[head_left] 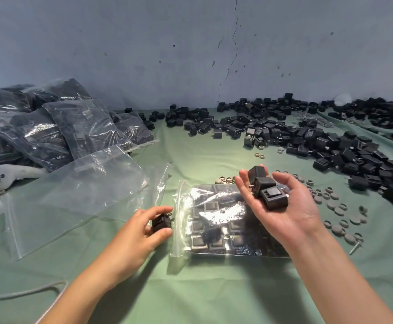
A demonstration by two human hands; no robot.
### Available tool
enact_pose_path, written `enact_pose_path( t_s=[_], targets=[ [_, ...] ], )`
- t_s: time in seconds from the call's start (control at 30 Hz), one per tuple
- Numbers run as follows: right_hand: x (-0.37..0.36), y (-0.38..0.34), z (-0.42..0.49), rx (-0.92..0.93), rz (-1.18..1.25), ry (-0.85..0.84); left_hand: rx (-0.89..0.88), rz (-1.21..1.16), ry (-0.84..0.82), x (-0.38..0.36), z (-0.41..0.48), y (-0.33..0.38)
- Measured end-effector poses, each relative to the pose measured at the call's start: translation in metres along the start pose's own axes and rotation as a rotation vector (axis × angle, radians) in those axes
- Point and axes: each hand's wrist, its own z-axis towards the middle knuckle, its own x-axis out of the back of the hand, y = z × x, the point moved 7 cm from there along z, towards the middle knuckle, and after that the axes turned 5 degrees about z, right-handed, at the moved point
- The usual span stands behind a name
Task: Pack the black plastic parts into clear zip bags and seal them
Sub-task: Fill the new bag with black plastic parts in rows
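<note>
Head view. The worktop [202, 288] is covered with a green cloth and backs onto a grey wall [120, 43] with a vertical crack.

The hands are apart, one on each side of the zip bag [216, 220]. The bag lies flat at centre, partly filled with black parts in rows, its open mouth facing left.

The left hand [139, 232] rests low on the cloth and pinches one black part [161, 223] between thumb and fingers, right at the bag's mouth. Whether the part has passed the opening cannot be told.

The right hand [284, 206] is raised over the bag's right end, palm up and fingers loosely extended. It is not closed; three black parts [264, 189] rest on the fingers and palm.

Empty clear bags [74, 197] lie overlapping just left of the zip bag. A pile of filled bags [55, 127] occupies the far left.

Loose black parts [307, 134] form a broad heap across the back and right of the worktop. Grey round caps and rings [335, 206] are scattered between that heap and the right hand.

A white object with dark spots [10, 175] lies under the edge of the filled pile, and a pale cord [22, 292] runs along the lower left.
</note>
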Motion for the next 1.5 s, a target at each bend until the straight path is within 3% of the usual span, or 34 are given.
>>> enact_pose_path(
  t_s=[0.2, 0.37, 0.53, 0.67, 0.93, 1.4, 1.5],
  targets=[
    [0.001, -0.002, 0.000, 0.011, 0.000, 0.000, -0.083, 0.132, 0.054, -0.004, 0.003, 0.006],
    [0.001, -0.002, 0.000, 0.008, -0.002, 0.002, -0.042, -0.223, -0.060, -0.019, 0.001, 0.012],
    [0.000, -0.003, 0.000, 0.014, -0.001, 0.005, -0.053, -0.306, -0.092, -0.027, -0.002, 0.020],
    [0.000, -0.005, 0.000, 0.024, -0.002, 0.009, 0.093, -0.480, -0.043, -0.027, -0.003, 0.014],
    [0.000, -0.007, -0.001, 0.032, -0.008, 0.015, 0.147, -0.321, -0.032, -0.032, -0.002, 0.007],
    [-0.002, -0.009, -0.003, 0.030, 0.000, 0.030, 0.134, -0.445, 0.043, -0.031, 0.001, 0.012],
    [-0.002, -0.008, -0.004, 0.029, 0.000, 0.024, 0.150, -0.559, 0.005, -0.038, 0.003, 0.017]
  ],
)
